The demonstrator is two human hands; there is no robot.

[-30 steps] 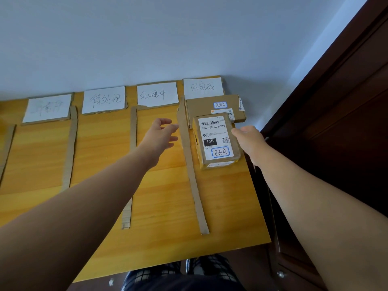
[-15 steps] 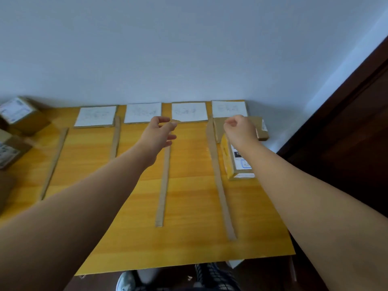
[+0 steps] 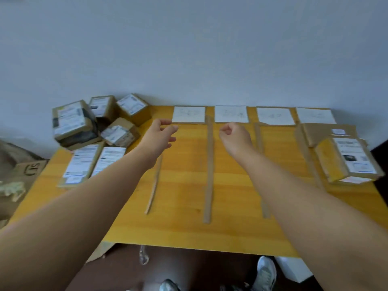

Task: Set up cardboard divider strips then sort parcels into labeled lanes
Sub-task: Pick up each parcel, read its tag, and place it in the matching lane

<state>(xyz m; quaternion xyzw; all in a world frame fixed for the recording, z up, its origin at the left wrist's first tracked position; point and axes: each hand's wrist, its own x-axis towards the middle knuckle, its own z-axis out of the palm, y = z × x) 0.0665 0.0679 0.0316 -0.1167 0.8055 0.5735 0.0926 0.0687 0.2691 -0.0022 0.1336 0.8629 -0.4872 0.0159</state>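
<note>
Overhead, both empty hands, left hand [image 3: 160, 136] and right hand [image 3: 235, 136], hover above bare lanes [image 3: 182, 164].

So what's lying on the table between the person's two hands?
In the head view, one cardboard divider strip lies between the left hand and right hand, on otherwise bare yellow table.

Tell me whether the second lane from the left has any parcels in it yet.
Empty. Between its two divider strips only bare table and the right hand show; the sorted parcels sit in the rightmost lane.
</note>
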